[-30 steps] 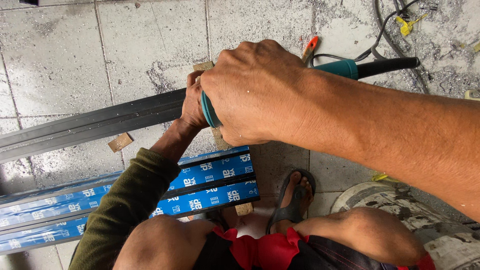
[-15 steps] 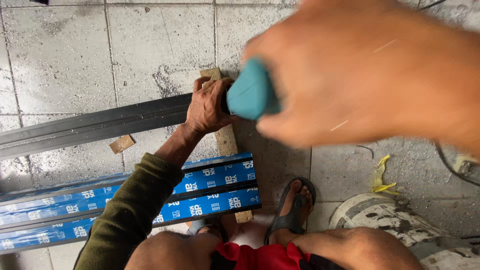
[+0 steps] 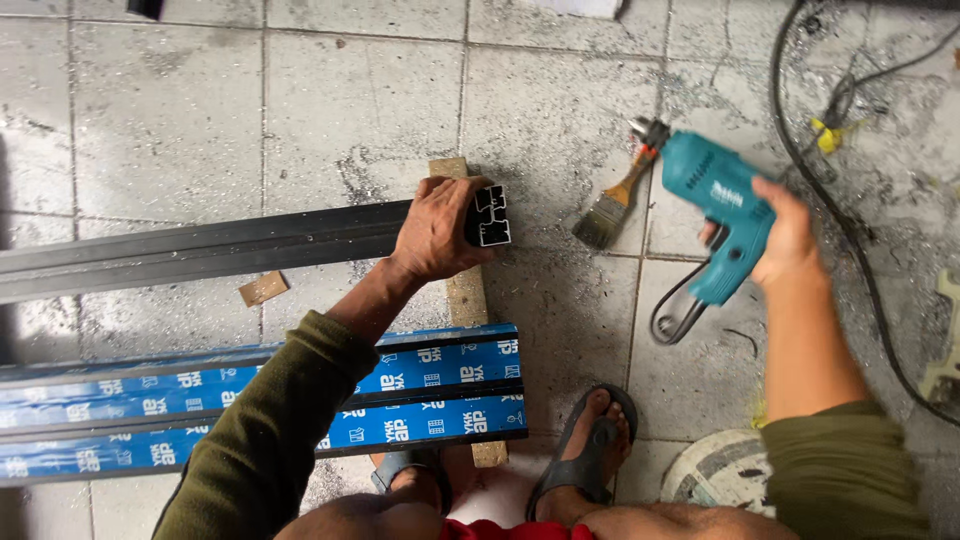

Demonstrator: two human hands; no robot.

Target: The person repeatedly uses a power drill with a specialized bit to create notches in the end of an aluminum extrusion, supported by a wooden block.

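Observation:
My left hand [image 3: 438,232] grips the end of a long dark metal profile [image 3: 200,248] that lies across the tiled floor and rests on a wooden strip [image 3: 466,296]. The hollow cut end of the profile faces right. My right hand [image 3: 783,235] holds a teal electric drill [image 3: 716,205] by its handle, out to the right and well away from the profile, with its chuck pointing up and left. A paint brush [image 3: 612,207] lies on the floor just left of the drill.
Blue-wrapped profiles [image 3: 250,400] lie on the floor beside my sandalled feet [image 3: 585,450]. Black cables [image 3: 840,200] snake over the tiles at the right, near a yellow scrap [image 3: 828,134]. A round disc [image 3: 720,472] lies at the bottom right. Metal shavings cover the floor.
My right hand has swung the drill away from the profile's end, out to the right. The left hand stays on the profile, and its cut end now shows.

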